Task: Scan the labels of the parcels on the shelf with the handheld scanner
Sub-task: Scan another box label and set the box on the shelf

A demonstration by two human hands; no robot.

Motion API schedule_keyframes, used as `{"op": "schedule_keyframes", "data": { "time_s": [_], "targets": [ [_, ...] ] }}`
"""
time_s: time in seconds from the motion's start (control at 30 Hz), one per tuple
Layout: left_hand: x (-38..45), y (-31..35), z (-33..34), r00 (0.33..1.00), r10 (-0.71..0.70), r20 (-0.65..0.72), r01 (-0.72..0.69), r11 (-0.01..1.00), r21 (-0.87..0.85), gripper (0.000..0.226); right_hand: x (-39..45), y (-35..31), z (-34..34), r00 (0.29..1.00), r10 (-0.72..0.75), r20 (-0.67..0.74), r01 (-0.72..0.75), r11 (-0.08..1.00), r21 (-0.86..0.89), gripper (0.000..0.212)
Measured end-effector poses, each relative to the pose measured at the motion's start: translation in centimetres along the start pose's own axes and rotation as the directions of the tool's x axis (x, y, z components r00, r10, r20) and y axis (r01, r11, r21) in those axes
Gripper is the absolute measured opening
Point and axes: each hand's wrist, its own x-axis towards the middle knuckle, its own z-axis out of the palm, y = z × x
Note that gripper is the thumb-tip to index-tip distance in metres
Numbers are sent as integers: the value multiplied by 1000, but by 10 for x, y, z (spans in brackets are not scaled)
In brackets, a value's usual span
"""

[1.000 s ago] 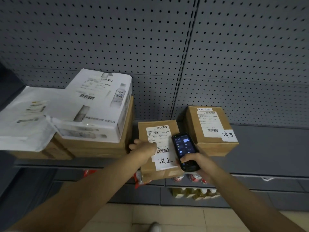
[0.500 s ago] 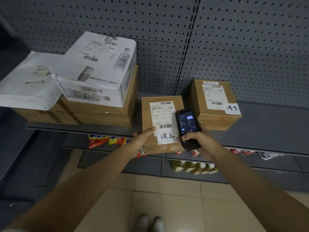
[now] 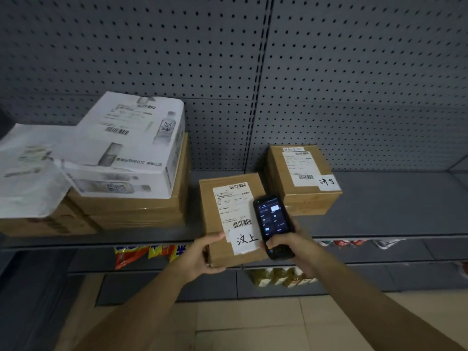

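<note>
Your left hand [image 3: 202, 257] grips the front-left corner of the small brown parcel [image 3: 222, 219], thumb on top by the label [image 3: 236, 211], fingers curled under the near edge. The parcel sits at the front lip of the grey shelf [image 3: 392, 206], its near end overhanging a bit. The label w/ barcodes faces up, and a white tag w/ handwritten characters [image 3: 247, 240] sits at its near-right corner.

Your right hand [image 3: 291, 247] is clenched around the lower end of the handheld scanner [image 3: 274, 225]: that grip holds it just right of the label, over the parcel's right edge, lit screen toward you. Can't tell if the scanner touches the box.

The 2nd brown parcel [image 3: 304, 183] is behind-right, near the pegboard back wall [image 3: 354, 84], label up, apart from both hands. At the left is a stack of brown cartons [image 3: 141, 211] w/ a white bottle-print box [image 3: 131, 148] on top and a white mailer bag [image 3: 27, 173] draped beside it. Snack packs [image 3: 141, 254] and gold cartons [image 3: 276, 276] show on the lower shelves.
</note>
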Motion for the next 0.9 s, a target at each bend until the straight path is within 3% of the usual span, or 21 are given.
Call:
{"op": "schedule_keyframes", "data": {
  "time_s": [0.2,0.27,0.43,0.6,0.77,0.9],
  "targets": [
    [-25,46,38,981,192,-43,-192,981,-15,95,-35,-56,12,993,-104,-63,100,992,-73,87],
    [-36,71,52,959,281,-49,-280,960,21,103,-53,-83,19,986,-161,-42,159,986,-48,75],
    [-67,130,89,853,521,37,-521,842,142,109,-109,-144,37,958,-286,26,285,958,38,54],
    [-98,183,122,740,664,109,-672,722,163,110,-179,-182,53,960,-215,179,192,971,139,33],
    [-124,213,145,661,740,126,-750,645,148,123,-222,-197,71,939,-233,254,175,957,231,60],
    [-132,223,152,621,773,129,-782,599,170,129,-237,-201,77,933,-250,261,192,954,229,64]
  ]
}}
